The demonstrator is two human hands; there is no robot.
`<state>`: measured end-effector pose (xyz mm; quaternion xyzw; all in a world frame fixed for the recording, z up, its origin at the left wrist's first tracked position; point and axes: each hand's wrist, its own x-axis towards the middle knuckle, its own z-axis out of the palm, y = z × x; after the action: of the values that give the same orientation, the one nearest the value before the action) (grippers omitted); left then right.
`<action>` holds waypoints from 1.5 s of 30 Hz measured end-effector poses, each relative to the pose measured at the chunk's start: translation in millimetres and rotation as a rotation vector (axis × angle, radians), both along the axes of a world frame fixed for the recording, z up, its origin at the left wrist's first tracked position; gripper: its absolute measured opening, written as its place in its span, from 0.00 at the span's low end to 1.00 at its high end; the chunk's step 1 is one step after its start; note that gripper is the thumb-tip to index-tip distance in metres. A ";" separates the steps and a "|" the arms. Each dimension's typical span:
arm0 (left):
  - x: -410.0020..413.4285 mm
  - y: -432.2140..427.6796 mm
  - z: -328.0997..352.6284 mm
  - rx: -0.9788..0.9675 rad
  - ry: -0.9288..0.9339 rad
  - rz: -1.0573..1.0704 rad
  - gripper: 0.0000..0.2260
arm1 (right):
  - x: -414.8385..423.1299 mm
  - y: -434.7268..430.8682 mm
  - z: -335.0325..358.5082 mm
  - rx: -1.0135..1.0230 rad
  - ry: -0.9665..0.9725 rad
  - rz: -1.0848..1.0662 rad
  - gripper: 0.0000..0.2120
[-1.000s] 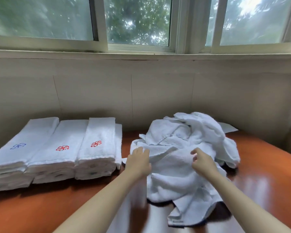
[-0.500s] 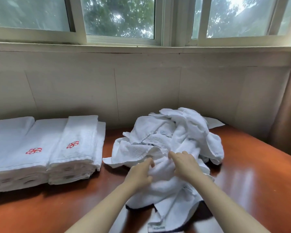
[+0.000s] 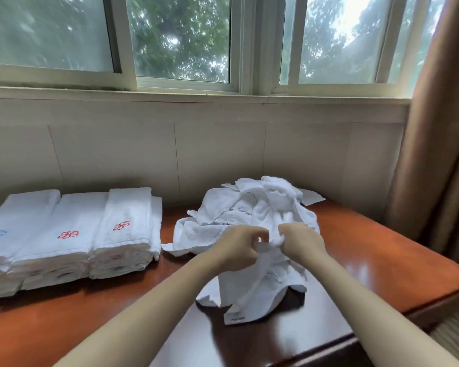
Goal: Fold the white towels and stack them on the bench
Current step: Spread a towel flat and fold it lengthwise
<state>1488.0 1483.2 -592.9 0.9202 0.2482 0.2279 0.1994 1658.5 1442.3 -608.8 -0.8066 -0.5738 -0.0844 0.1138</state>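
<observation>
A heap of crumpled white towels [image 3: 252, 207] lies on the reddish-brown bench [image 3: 368, 250], right of centre. One white towel [image 3: 260, 290] is lifted off the front of the heap and hangs down, its label near the bench. My left hand [image 3: 236, 247] and my right hand [image 3: 300, 241] sit close together, both shut on the top edge of that towel. Left of the heap, three stacks of folded white towels [image 3: 72, 234] stand side by side, with red or blue flower emblems on top.
A cream panelled wall [image 3: 223, 149] and windows [image 3: 180, 41] back the bench. A brown curtain [image 3: 440, 144] hangs at the right. The bench's front edge [image 3: 355, 337] and right end are near the hanging towel.
Both hands have come together and closed on one towel, lifting it up off the front of the heap. The view has shifted back left, showing the third folded stack again.
</observation>
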 end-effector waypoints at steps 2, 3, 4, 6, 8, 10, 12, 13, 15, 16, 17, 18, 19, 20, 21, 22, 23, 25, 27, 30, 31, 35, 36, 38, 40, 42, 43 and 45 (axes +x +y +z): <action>-6.0 -4.1 15.9 -0.019 -0.094 0.006 0.19 | -4.6 -10.1 16.7 0.178 -0.102 -0.022 0.06; -9.9 -4.9 27.0 -0.042 -0.151 0.013 0.21 | -7.6 -14.6 26.2 0.326 -0.140 0.006 0.05; -14.6 -4.7 39.9 -0.066 -0.209 0.023 0.23 | -11.9 -18.4 36.6 0.476 -0.148 0.063 0.04; -26.3 -1.1 68.4 -0.087 -0.329 0.037 0.24 | -24.4 -24.6 57.8 0.780 -0.130 0.172 0.07; -42.1 2.9 96.7 -0.047 -0.455 0.052 0.21 | -39.5 -27.2 79.5 0.898 -0.024 0.297 0.15; -59.5 5.9 118.7 0.099 -0.511 0.119 0.19 | -54.3 -22.9 95.5 0.779 0.169 0.382 0.22; -76.5 7.5 129.6 0.266 -0.498 0.234 0.18 | -62.9 -15.2 99.6 0.567 0.279 0.435 0.23; -84.2 7.5 132.0 0.318 -0.487 0.290 0.19 | -66.4 -11.0 97.4 0.451 0.330 0.474 0.20; -97.6 6.2 133.3 0.364 -0.459 0.358 0.19 | -72.4 0.4 87.5 0.249 0.401 0.510 0.12; -104.2 4.2 133.9 0.385 -0.451 0.380 0.17 | -74.6 7.1 81.5 0.189 0.393 0.491 0.12; -111.2 1.7 135.6 0.413 -0.459 0.400 0.16 | -77.1 13.5 76.0 0.161 0.367 0.462 0.14; -118.4 -0.7 138.8 0.445 -0.488 0.415 0.15 | -79.6 19.5 72.0 0.169 0.346 0.437 0.17; -125.9 -2.8 143.4 0.471 -0.537 0.427 0.14 | -82.1 24.5 70.2 0.200 0.347 0.415 0.17; -133.9 -4.9 148.4 0.484 -0.600 0.433 0.13 | -84.0 29.1 69.4 0.244 0.351 0.393 0.16; -142.2 -7.3 153.6 0.481 -0.677 0.437 0.13 | -85.1 33.5 69.0 0.283 0.353 0.371 0.15; -152.4 -8.3 159.7 0.466 -0.772 0.445 0.13 | -85.4 38.1 68.5 0.295 0.349 0.351 0.13; -164.4 -8.2 166.8 0.444 -0.887 0.468 0.14 | -85.0 42.5 67.6 0.257 0.333 0.332 0.10; -195.6 -4.2 183.4 0.410 -1.131 0.571 0.15 | -84.8 48.1 61.9 0.124 0.288 0.294 0.03; -229.7 2.0 197.9 0.425 -1.230 0.681 0.14 | -86.1 50.2 49.2 0.042 0.338 0.253 0.09; -264.3 7.3 198.1 0.421 -1.122 0.753 0.14 | -101.8 45.7 22.5 -0.061 0.421 0.282 0.23; -272.8 6.7 192.5 0.411 -1.099 0.763 0.14 | -111.5 44.5 12.0 -0.107 0.452 0.304 0.26; -319.7 5.7 164.2 0.422 -1.128 0.885 0.14 | -158.0 48.1 -36.4 -0.200 0.243 0.298 0.11; -333.4 5.6 157.3 0.414 -1.118 0.934 0.14 | -168.8 48.8 -45.9 -0.199 0.188 0.287 0.02; -359.4 7.2 145.0 0.349 -1.029 1.057 0.13 | -184.7 52.1 -60.2 -0.220 0.178 0.297 0.06; -382.4 11.8 131.5 0.237 -0.818 1.161 0.13 | -193.6 54.0 -65.8 -0.279 0.156 0.316 0.08; -401.6 14.3 113.6 0.108 -0.461 1.154 0.12 | -196.6 53.9 -64.4 -0.338 0.087 0.346 0.10; -408.9 13.3 103.2 0.043 -0.216 1.133 0.12 | -196.3 52.8 -62.5 -0.385 0.048 0.360 0.10; -415.9 8.2 77.4 -0.123 0.306 1.053 0.11 | -193.9 46.8 -59.2 -0.504 0.027 0.372 0.11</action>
<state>1072.1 1491.5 -515.4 0.6809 0.7140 0.1456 0.0737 1464.6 1489.1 -668.0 -0.6918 -0.7127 0.0936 -0.0688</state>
